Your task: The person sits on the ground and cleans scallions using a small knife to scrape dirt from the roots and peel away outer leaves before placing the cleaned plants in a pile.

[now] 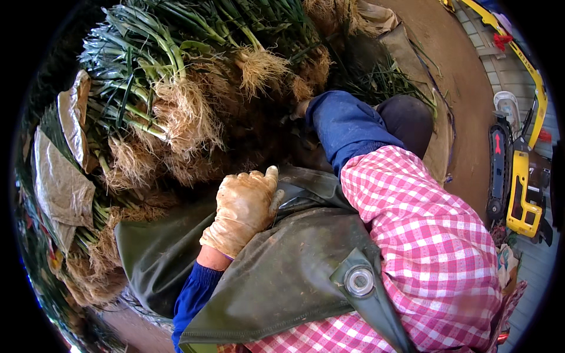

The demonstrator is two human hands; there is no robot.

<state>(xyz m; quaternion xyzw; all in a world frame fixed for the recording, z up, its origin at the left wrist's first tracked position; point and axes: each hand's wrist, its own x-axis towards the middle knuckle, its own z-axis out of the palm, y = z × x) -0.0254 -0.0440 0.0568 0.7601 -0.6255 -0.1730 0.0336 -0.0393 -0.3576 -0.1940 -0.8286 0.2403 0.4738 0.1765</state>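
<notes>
My left hand (241,203), in a soiled cream-coloured glove, rests over the dark green apron (312,247) on my lap. Its thumb and forefinger are apart, the other fingers bend downward, and I see nothing held in it. My right arm, in a blue sleeve cover (347,126), reaches forward to the heap of leek-like green plants (141,65). Only a bit of my right hand (301,109) shows beyond the cuff; its fingers are lost in dark shadow beside the pale, bushy roots (188,112).
Brown sacking (65,176) lies at the left by more rooted plants (94,270). Loose green leaves (388,79) lie beyond my right knee (406,120), on a tan sheet (438,138). At the far right stands a yellow and black toy-like excavator (521,194) beside brown floor (471,117).
</notes>
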